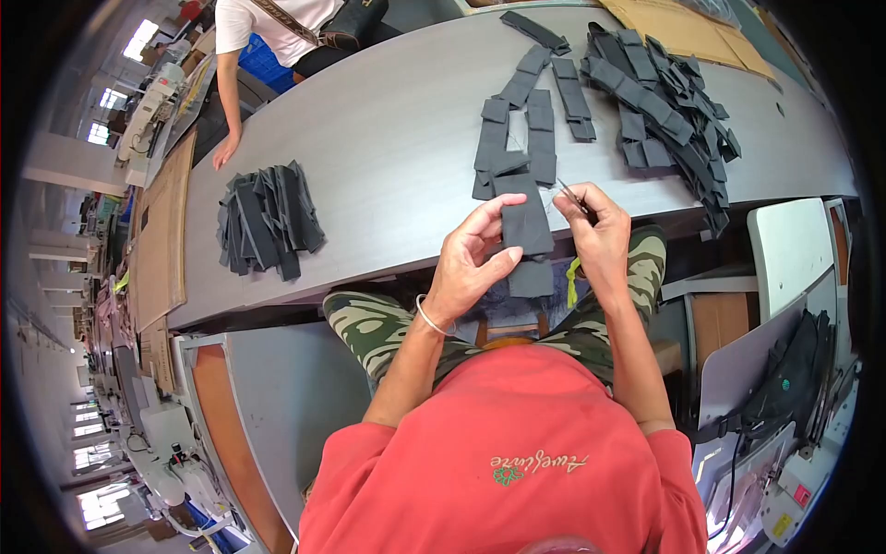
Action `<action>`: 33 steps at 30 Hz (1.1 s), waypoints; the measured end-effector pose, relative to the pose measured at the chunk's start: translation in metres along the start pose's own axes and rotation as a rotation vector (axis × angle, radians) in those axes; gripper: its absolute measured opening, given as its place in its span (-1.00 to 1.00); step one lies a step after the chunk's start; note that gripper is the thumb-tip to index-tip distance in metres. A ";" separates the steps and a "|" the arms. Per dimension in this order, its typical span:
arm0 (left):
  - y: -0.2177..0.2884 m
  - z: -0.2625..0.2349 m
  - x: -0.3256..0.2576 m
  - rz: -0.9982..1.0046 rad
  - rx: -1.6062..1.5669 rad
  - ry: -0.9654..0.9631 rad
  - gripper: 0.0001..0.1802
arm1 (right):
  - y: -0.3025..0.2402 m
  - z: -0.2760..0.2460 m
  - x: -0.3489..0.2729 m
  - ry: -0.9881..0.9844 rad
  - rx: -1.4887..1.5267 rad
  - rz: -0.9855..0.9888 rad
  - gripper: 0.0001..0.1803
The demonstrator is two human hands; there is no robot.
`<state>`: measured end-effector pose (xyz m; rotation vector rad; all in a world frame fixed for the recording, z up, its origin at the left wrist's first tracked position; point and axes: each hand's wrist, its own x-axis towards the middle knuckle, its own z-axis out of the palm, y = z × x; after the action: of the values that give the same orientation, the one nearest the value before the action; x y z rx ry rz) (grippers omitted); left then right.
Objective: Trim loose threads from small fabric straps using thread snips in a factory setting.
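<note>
My left hand [471, 263] pinches a dark grey fabric piece [526, 226] at the table's near edge, thumb on top. Below it hangs a further folded piece [531, 279] of the same cloth, over my lap. More linked pieces [540, 120] run from it up the table. In my right hand [598, 238], just right of the cloth, is a small dark metal tool with a pointed tip [565, 187], apparently thread snips. Most of that tool is hidden by my fingers.
A loose heap of dark grey strips [646, 102] lies on the right of the grey table [388, 120]. A stack of separate pieces [268, 222] sits at left. Across the table, a person's hand [227, 150] rests on its edge. Cardboard [688, 32] covers the far right corner.
</note>
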<state>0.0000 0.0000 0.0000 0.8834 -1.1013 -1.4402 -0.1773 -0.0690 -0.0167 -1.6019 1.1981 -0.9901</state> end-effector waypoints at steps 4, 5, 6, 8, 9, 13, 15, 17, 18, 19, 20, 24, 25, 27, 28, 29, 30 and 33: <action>-0.002 0.002 -0.001 0.001 0.040 0.075 -0.35 | -0.011 -0.001 -0.003 0.117 -0.002 -0.068 -0.71; -0.002 0.003 -0.002 -0.004 0.012 0.110 -0.36 | -0.018 -0.003 -0.006 0.168 0.028 -0.082 -0.71; -0.002 0.002 -0.002 -0.004 0.012 0.113 -0.36 | -0.023 -0.005 -0.009 0.152 0.059 -0.062 -0.72; -0.001 -0.001 -0.003 0.025 0.029 0.143 -0.37 | -0.023 -0.008 -0.011 0.105 0.033 -0.135 -0.73; -0.001 0.000 -0.001 0.026 0.028 0.143 -0.37 | -0.023 -0.010 -0.012 0.062 0.003 -0.208 -0.74; -0.008 -0.007 0.001 0.070 -0.033 0.252 -0.46 | -0.030 -0.014 -0.019 -0.075 -0.104 -0.271 -0.77; -0.011 -0.008 0.002 0.058 -0.061 0.257 -0.49 | -0.032 -0.009 -0.020 -0.028 -0.247 -0.443 -0.81; -0.011 -0.003 0.004 0.079 -0.048 0.318 -0.56 | -0.030 -0.005 -0.020 -0.011 -0.277 -0.474 -0.81; -0.011 -0.003 0.004 0.078 -0.047 0.318 -0.56 | -0.030 -0.004 -0.019 0.000 -0.316 -0.497 -0.81; -0.011 -0.004 0.004 0.083 -0.029 0.319 -0.56 | -0.029 -0.003 -0.018 0.011 -0.355 -0.520 -0.82; -0.011 -0.004 0.004 0.088 -0.011 0.321 -0.57 | -0.029 -0.002 -0.018 0.011 -0.354 -0.519 -0.82; -0.010 -0.003 0.004 0.073 0.018 0.314 -0.57 | -0.029 0.001 -0.016 0.048 -0.416 -0.561 -0.85; -0.009 -0.002 0.004 0.067 0.010 0.310 -0.57 | -0.029 0.002 -0.016 0.062 -0.436 -0.577 -0.86; -0.010 -0.001 0.005 0.062 0.002 0.307 -0.56 | -0.028 0.004 -0.017 0.066 -0.458 -0.595 -0.87; -0.011 -0.002 0.005 0.061 -0.004 0.312 -0.56 | -0.028 0.004 -0.017 0.071 -0.479 -0.614 -0.87; -0.012 -0.002 0.005 0.060 -0.011 0.317 -0.56 | -0.027 0.004 -0.017 0.071 -0.478 -0.614 -0.87; -0.012 -0.003 0.005 0.060 -0.012 0.316 -0.56 | -0.027 0.003 -0.017 0.062 -0.513 -0.613 -0.88; -0.012 -0.004 0.005 0.047 -0.020 0.303 -0.56 | -0.024 0.002 -0.016 0.076 -0.475 -0.589 -0.88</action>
<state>-0.0004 -0.0054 -0.0122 1.0167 -0.8732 -1.2286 -0.1723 -0.0496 0.0041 -2.4004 1.0813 -1.1898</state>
